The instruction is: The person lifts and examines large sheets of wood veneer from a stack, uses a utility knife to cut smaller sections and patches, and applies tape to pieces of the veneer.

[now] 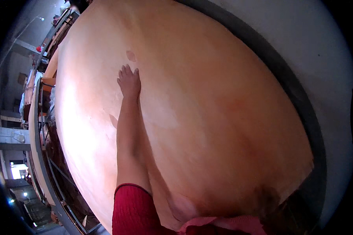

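Observation:
A large pale orange-tan sheet [208, 109], mottled and curved by the lens, fills most of the picture. My left hand [129, 80] lies spread on it, fingers apart, palm down, holding nothing. A small darker leaf-shaped patch [131, 56] sits just beyond the fingertips; another [112, 120] is partly hidden by my forearm. My red sleeve [133, 209] reaches up from the lower edge. My right hand does not show.
A grey wall or floor [310, 43] with a dark band borders the sheet on the right. Along the left run metal racks [41, 117] with stacked boards and wrapped material, with a workshop interior and a bright window [19, 169] beyond.

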`<action>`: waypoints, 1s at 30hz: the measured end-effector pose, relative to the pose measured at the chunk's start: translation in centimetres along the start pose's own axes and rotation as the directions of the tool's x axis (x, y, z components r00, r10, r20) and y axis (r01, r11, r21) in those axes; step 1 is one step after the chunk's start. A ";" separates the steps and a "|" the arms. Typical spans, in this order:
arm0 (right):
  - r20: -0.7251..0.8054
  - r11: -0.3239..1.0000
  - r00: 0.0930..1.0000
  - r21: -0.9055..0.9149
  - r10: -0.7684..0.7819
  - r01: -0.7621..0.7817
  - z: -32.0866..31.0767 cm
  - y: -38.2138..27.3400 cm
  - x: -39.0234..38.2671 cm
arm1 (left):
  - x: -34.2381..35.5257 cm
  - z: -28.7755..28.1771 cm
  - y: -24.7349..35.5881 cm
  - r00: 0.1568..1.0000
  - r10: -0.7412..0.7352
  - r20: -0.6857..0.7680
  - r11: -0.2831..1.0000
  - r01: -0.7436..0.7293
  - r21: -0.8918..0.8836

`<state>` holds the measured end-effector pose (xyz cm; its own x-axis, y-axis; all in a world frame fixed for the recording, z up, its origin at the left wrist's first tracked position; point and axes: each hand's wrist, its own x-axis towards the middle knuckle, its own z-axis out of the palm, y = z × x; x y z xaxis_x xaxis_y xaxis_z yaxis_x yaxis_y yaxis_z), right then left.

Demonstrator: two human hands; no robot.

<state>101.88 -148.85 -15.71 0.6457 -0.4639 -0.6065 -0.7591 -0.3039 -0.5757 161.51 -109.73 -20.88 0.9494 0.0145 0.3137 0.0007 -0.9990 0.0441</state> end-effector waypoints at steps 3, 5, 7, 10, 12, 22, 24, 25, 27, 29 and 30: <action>-0.143 0.515 0.928 0.855 0.343 -0.059 -4.9 -9.8 3.2 | -0.6 -1.3 -2.2 0.997 -0.040 0.068 0.981 0.052 -0.189; -0.404 0.977 0.914 0.183 -0.028 0.111 -7.1 -7.7 4.9 | -0.6 -3.1 -2.0 0.996 -0.084 0.007 0.983 0.084 -0.165; -0.396 0.968 0.884 -0.124 -0.248 0.217 -8.6 -4.1 6.6 | -0.9 -5.6 -0.1 0.984 -0.081 -0.160 0.995 0.090 0.047; -0.254 0.926 0.894 -0.177 -0.370 0.333 -10.3 1.0 9.2 | 0.4 -5.4 -2.0 0.980 0.125 0.154 0.956 -0.160 0.247; -0.259 0.928 0.891 -0.127 -0.373 0.352 -10.7 2.0 9.2 | 0.9 -4.5 -2.9 0.958 0.196 0.210 0.945 -0.242 0.221; -0.440 0.982 0.885 0.036 -0.152 0.186 -8.0 -6.2 5.2 | -1.8 -5.8 -2.9 0.998 0.061 -0.034 0.997 -0.063 -0.054; -0.441 0.969 0.886 0.118 -0.146 0.219 -8.8 -6.5 5.8 | -4.1 -7.1 -4.0 0.972 0.138 -0.190 0.974 -0.168 -0.151; -0.438 0.940 0.869 0.131 -0.231 0.316 -9.8 -5.0 7.5 | -5.3 -6.1 -6.0 0.981 0.026 -0.192 0.880 -0.113 -0.462; -0.548 0.837 0.683 -0.058 -0.482 0.544 -11.1 -0.7 9.5 | -9.5 -8.7 -7.1 0.981 0.028 -0.192 0.793 -0.139 -0.593; -0.595 0.591 0.248 -0.492 -0.764 0.640 -11.4 3.3 9.5 | -15.7 -15.3 -7.8 0.962 0.184 -0.203 0.871 -0.255 -0.420; -0.617 0.607 0.246 -0.485 -0.748 0.630 -11.3 2.7 8.4 | -20.0 -16.7 -11.6 0.960 0.190 -0.207 0.899 -0.254 -0.358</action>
<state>104.34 -162.94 -16.15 0.6753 -0.3997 0.6198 -0.0942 -0.8803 -0.4650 137.27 -97.70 -11.82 0.8465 -0.1668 0.5056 -0.3532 -0.8865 0.2989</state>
